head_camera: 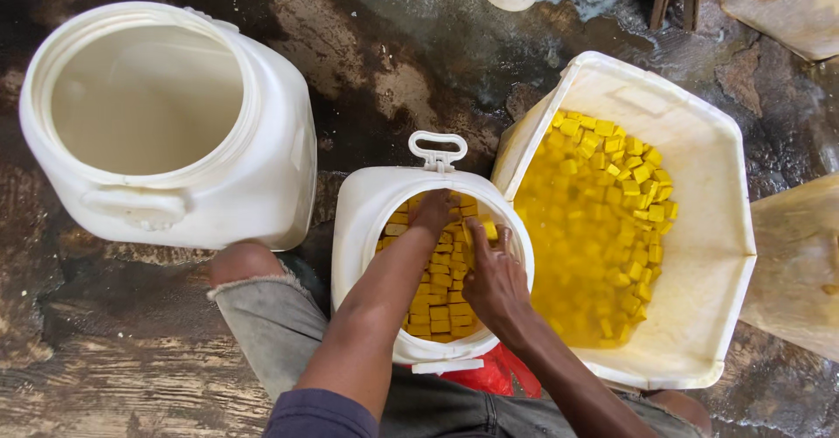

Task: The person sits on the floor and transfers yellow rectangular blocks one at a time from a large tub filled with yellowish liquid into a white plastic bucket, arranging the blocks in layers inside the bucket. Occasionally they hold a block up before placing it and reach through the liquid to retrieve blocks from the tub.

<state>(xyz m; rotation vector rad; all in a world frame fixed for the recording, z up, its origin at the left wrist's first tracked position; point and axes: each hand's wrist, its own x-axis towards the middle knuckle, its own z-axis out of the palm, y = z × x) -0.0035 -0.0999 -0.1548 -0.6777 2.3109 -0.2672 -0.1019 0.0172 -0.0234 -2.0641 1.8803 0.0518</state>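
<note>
**Both hands inside a jar of yellow cubes**

A wet, dark floor (131,368) is seen from above. At ten o'clock an empty white plastic drum (166,123) is stood with its mouth open. At three o'clock a cut-open white container (717,254) is found tilted, loose yellow cubes (612,202) and yellow liquid held inside it. Touching its near edge, at the centre, a smaller white jar (367,219) with a loop handle at twelve o'clock is placed between the person's knees; packed yellow-orange cubes (433,302) are laid in rows within it. The left hand (433,212) is reached into the jar at its twelve o'clock side, fingers pressed down among the cubes; whether anything is gripped cannot be told. The right hand (494,276) is spread open, fingers resting on the cubes at the jar's three o'clock side. A red object (489,377) is noted under the jar at six o'clock.
</note>
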